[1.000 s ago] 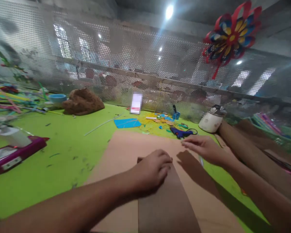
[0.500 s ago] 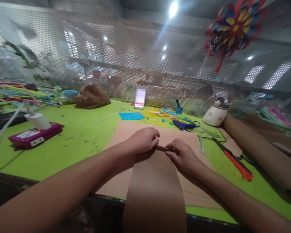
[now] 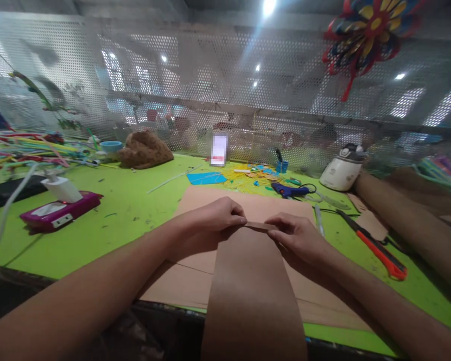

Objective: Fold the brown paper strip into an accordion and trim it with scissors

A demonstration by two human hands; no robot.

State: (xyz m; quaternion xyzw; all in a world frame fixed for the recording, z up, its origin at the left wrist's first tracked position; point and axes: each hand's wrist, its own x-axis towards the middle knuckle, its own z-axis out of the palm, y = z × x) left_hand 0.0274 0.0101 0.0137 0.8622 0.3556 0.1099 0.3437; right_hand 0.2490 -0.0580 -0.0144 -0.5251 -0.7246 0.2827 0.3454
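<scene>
A long strip of brown paper [image 3: 253, 286] runs from between my hands down over the table's front edge. Its far end is folded into a narrow band. My left hand [image 3: 225, 215] pinches the band's left end between thumb and fingers. At the other end, my right hand [image 3: 298, 234] grips the band the same way, fingertips bent over it. Under both hands lies a larger flat brown sheet [image 3: 195, 200] on the green tabletop [image 3: 131, 200].
A blue glue gun [image 3: 291, 190] and an orange-handled cutter [image 3: 383, 255] lie to the right, near another person's arm [image 3: 409, 220]. A purple power strip [image 3: 62, 213] sits left. Behind are a blue sheet [image 3: 206, 178], scraps, a phone [image 3: 219, 149] and a white kettle-shaped container [image 3: 340, 173].
My hands have moved slightly apart along the folded band, which now shows a wider, lighter face. The whole view has shifted a little.
</scene>
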